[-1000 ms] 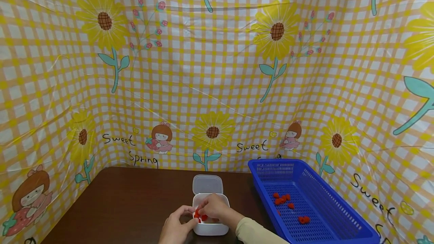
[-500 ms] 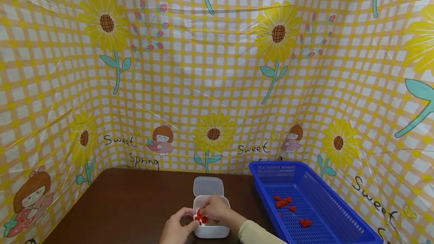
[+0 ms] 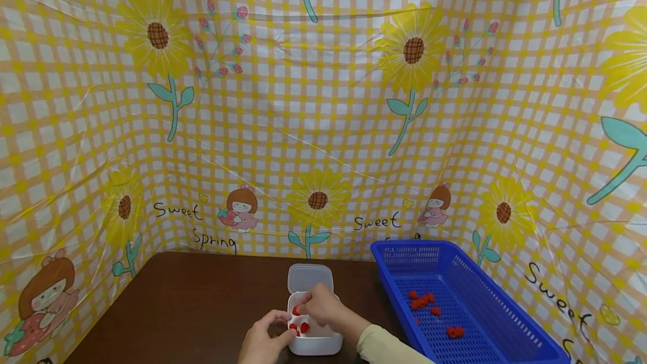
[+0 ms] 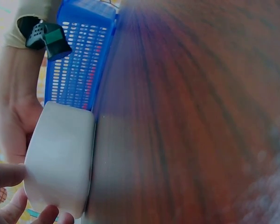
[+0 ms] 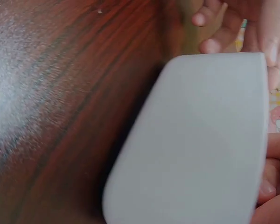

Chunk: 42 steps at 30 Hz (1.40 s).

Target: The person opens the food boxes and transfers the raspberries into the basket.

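A white plastic box (image 3: 315, 345), its lid (image 3: 310, 278) swung back, stands on the brown table. Several small red raspberries (image 3: 305, 327) lie in its left part. My left hand (image 3: 264, 337) holds the box's left side, thumb at the rim and fingers along the wall. Over the box, my right hand (image 3: 323, 308) has curled fingers and pinches one raspberry (image 3: 296, 310) near the left rim. In both wrist views the box's outer wall (image 4: 60, 158) hides its inside.
To the right stands a blue plastic basket (image 3: 485, 319) with several raspberries (image 3: 422, 300) on its floor. The brown table (image 3: 202, 302) reaches left of the box. A checked cloth with sunflowers (image 3: 313, 122) hangs around the back and sides.
My right hand has shifted slightly up and back inside the box, uncovering more of the raspberries there. The left hand stays at the box's left side.
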Tool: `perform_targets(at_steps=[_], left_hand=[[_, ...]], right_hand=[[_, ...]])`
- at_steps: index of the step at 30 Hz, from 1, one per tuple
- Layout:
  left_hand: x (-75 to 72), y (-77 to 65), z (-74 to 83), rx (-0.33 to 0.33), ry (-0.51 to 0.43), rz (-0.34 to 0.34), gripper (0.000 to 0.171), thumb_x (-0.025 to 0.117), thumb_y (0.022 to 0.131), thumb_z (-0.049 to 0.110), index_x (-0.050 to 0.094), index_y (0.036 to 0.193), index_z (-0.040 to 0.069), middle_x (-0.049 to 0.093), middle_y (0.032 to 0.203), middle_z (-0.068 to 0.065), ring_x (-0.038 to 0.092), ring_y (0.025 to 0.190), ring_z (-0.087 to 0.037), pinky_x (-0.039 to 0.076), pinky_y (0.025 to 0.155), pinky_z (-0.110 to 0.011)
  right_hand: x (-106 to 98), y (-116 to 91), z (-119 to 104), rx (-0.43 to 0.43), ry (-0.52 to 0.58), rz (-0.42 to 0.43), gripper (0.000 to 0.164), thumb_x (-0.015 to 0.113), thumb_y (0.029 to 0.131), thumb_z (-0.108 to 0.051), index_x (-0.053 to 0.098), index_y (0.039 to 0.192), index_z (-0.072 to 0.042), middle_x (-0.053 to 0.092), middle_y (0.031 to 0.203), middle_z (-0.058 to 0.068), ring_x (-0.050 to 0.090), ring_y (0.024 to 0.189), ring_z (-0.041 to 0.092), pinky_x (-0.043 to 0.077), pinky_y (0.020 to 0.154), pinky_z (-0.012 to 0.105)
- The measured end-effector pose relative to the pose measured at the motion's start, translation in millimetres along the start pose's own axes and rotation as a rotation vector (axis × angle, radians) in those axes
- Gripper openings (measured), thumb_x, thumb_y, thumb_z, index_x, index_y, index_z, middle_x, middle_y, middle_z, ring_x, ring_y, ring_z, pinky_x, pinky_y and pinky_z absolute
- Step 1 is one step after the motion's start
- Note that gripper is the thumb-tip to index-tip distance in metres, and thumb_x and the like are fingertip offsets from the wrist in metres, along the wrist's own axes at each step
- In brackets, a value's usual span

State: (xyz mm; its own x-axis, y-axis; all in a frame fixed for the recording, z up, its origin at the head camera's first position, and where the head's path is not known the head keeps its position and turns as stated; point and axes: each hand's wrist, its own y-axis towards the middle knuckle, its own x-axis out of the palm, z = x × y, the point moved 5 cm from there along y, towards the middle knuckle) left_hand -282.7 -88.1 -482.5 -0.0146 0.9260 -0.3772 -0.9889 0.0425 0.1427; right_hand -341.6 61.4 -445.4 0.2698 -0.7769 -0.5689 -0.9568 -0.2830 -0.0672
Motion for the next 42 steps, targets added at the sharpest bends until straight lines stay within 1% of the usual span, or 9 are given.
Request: perform_targets(at_steps=[3, 7, 9, 16, 18, 25, 28, 36, 42], left_hand=[[0.4, 0.1, -1.2, -0.007, -0.001, 0.002, 0.024, 0.077, 0.085, 0.023, 0.069, 0.106, 0.015, 0.072, 0.100, -0.005, 0.055, 0.069, -0.014, 0.041, 0.063, -0.031], [1.2, 1.0, -1.8, -0.025, -0.003, -0.001, 0.026, 0.077, 0.085, 0.025, 0.069, 0.107, 0.014, 0.072, 0.101, -0.004, 0.055, 0.069, -0.014, 0.041, 0.062, -0.031], [1.5, 1.6, -1.8, -0.033, -0.002, -0.004, 0.026, 0.078, 0.085, 0.026, 0.069, 0.107, 0.014, 0.072, 0.100, -0.003, 0.055, 0.069, -0.015, 0.042, 0.062, -0.032], [-0.9, 2.8, 1.5, -0.027, 0.017, 0.007, 0.025, 0.078, 0.085, 0.025, 0.069, 0.106, 0.014, 0.072, 0.100, -0.003, 0.054, 0.069, -0.015, 0.042, 0.065, -0.033], [-1.3, 3.0, 2.2, -0.032, 0.017, 0.010, 0.025, 0.078, 0.085, 0.024, 0.069, 0.106, 0.014, 0.072, 0.099, -0.003, 0.054, 0.069, -0.015, 0.042, 0.065, -0.034], [1.0, 2.8, -1.2, -0.067, 0.008, 0.013, 0.024, 0.079, 0.085, 0.025, 0.070, 0.105, 0.015, 0.071, 0.098, -0.002, 0.054, 0.069, -0.014, 0.042, 0.064, -0.032], [2.5, 2.9, -3.3, -0.066, 0.004, 0.003, 0.025, 0.079, 0.084, 0.024, 0.070, 0.105, 0.014, 0.072, 0.099, -0.002, 0.054, 0.068, -0.014, 0.042, 0.063, -0.031], [1.5, 3.0, -2.3, -0.041, -0.010, -0.004, 0.026, 0.078, 0.085, 0.023, 0.069, 0.107, 0.013, 0.072, 0.100, -0.004, 0.055, 0.070, -0.015, 0.042, 0.063, -0.032], [2.1, 3.0, -2.3, -0.057, -0.012, -0.008, 0.025, 0.078, 0.085, 0.023, 0.069, 0.107, 0.013, 0.072, 0.100, -0.004, 0.055, 0.069, -0.015, 0.041, 0.063, -0.032]], right_hand=[[-5.3, -0.2, -3.3, 0.002, -0.013, -0.018, 0.006, 0.071, 0.087, -0.001, 0.076, 0.086, 0.002, 0.043, 0.053, -0.006, 0.021, 0.040, 0.002, 0.021, 0.039, 0.018], [-13.7, -0.6, -7.1, -0.016, -0.010, -0.033, 0.007, 0.070, 0.087, 0.000, 0.077, 0.087, 0.002, 0.051, 0.056, -0.003, 0.019, 0.040, 0.002, 0.020, 0.039, 0.018], [-18.9, -0.9, -9.4, -0.017, -0.010, -0.035, 0.008, 0.070, 0.087, -0.001, 0.077, 0.088, 0.002, 0.051, 0.056, -0.001, 0.019, 0.039, 0.002, 0.020, 0.039, 0.019], [-38.1, 2.1, -13.9, -0.001, -0.033, -0.007, 0.008, 0.072, 0.089, -0.004, 0.079, 0.092, -0.002, 0.059, 0.068, 0.001, 0.022, 0.040, 0.006, 0.025, 0.039, 0.020], [-43.6, 3.4, -13.1, 0.008, -0.029, -0.006, 0.009, 0.071, 0.090, -0.005, 0.079, 0.093, -0.002, 0.053, 0.063, -0.002, 0.022, 0.040, 0.006, 0.024, 0.039, 0.020], [-61.5, 5.7, -8.1, 0.016, -0.031, 0.012, 0.010, 0.070, 0.090, -0.005, 0.079, 0.095, -0.002, 0.050, 0.055, -0.005, 0.021, 0.039, 0.005, 0.024, 0.039, 0.020], [-69.9, 4.9, -6.2, 0.027, -0.033, 0.033, 0.010, 0.070, 0.090, -0.005, 0.079, 0.095, -0.002, 0.037, 0.048, -0.006, 0.021, 0.039, 0.006, 0.023, 0.039, 0.021], [-94.6, 5.8, -0.6, 0.043, -0.034, 0.094, 0.012, 0.069, 0.091, -0.005, 0.078, 0.098, -0.001, 0.028, 0.048, -0.007, 0.017, 0.042, 0.007, 0.019, 0.041, 0.022], [-113.8, 6.6, 7.3, 0.068, -0.023, 0.130, 0.013, 0.068, 0.091, -0.005, 0.077, 0.099, 0.001, 0.026, 0.049, -0.007, 0.016, 0.043, 0.007, 0.018, 0.041, 0.022]])
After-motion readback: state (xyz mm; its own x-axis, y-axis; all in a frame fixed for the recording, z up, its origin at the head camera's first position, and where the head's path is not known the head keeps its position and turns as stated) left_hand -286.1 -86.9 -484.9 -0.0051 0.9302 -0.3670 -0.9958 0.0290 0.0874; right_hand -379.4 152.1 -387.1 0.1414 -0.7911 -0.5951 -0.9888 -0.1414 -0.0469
